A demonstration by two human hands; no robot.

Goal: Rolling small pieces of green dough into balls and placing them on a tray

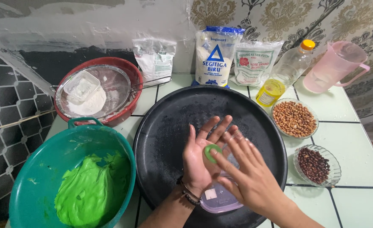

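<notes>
1. The left hand (199,162) lies palm up over the black round tray (165,126), fingers spread and released, with a small flat disc of green dough (212,153) resting on the palm.
2. The right hand (247,177) comes in from the near right; its fingers are straight and loose, grasping nothing, and the fingertips (216,157) press on the near edge of the dough disc.
3. The dough looks soft, light and a little sticky. It would likely dent or tear under a pinch, so it is best carried on a flat palm or lifted gently by its rim.
4. Under the hands, on the tray, sits a clear plastic box (220,198).
5. To the near left, a teal bowl (38,177) holds a big lump of the same green dough.
6. Far left, a red bowl (131,71) holds a sieve with flour.
7. On the counter (355,202) to the right stand two glass dishes of nuts, pale (295,119) and dark (314,165).
</notes>
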